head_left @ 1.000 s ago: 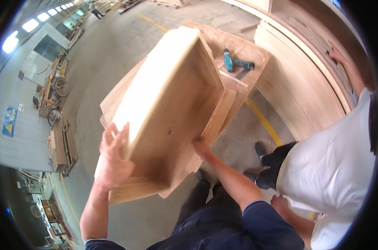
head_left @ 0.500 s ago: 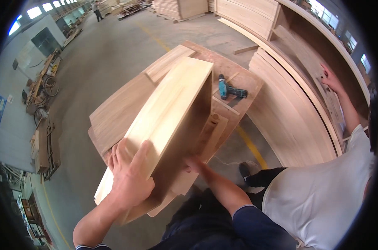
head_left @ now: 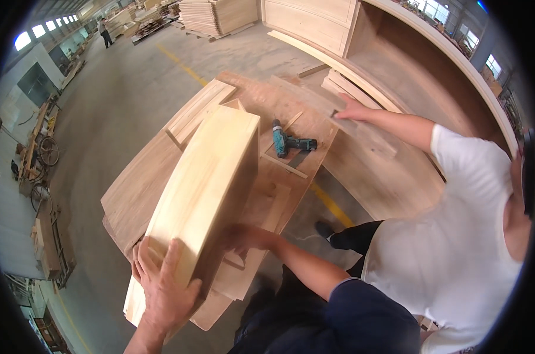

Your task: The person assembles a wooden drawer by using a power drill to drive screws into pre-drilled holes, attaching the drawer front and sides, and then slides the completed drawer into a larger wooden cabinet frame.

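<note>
A long wooden box (head_left: pixel 203 168) stands on its side across the near part of the worktable (head_left: pixel 261 94), its pale broad face up and its right side in shadow. My left hand (head_left: pixel 164 289) spans the near end of that pale face, fingers over the top and left edge, thumb at the right edge. Low on the shaded side is my right hand (head_left: pixel 246 237), blurred; its fingers cannot be made out. Beyond the box lies a teal and black cordless drill (head_left: pixel 288 143), next to thin wood strips (head_left: pixel 286 166).
Flat boards (head_left: pixel 143 171) lie left of the box. At right a co-worker in a white shirt (head_left: pixel 435 259) holds a plank (head_left: pixel 314 100) over the table's far right corner. Behind stands a large wooden cabinet (head_left: pixel 391 62). Stacked panels (head_left: pixel 199 16) are farther back.
The box has tilted more upright, hiding its inside. My right hand has shifted toward the box's near part. The co-worker's plank has come out of the cabinet toward the table. My view has turned right.
</note>
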### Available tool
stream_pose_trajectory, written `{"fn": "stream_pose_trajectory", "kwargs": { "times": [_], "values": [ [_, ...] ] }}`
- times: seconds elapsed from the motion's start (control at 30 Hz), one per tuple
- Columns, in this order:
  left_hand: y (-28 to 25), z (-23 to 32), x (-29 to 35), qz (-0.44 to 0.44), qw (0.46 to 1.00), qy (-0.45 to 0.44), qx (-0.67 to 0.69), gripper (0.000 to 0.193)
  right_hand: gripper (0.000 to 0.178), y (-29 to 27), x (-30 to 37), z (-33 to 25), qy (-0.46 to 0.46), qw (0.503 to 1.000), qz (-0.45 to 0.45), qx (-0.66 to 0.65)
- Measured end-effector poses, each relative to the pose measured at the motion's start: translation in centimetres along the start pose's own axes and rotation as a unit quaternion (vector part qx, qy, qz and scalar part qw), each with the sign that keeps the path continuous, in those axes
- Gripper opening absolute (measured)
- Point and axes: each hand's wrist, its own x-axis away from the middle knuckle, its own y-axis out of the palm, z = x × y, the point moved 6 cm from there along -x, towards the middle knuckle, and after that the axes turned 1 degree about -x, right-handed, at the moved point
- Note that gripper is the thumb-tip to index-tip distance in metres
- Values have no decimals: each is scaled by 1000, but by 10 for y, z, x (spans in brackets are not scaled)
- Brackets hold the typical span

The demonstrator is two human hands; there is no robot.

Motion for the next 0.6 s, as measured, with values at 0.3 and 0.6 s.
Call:
{"fn": "stream_pose_trajectory", "kwargs": {
  "times": [0.3,0.6],
  "values": [
    [-5,37,36,-22,995,84,53,113,61,119,79,-91,-121,894,48,-429],
    [11,48,50,-42,987,155,12,90,58,77,76,-23,-189,884,37,-425]
  ]
}}
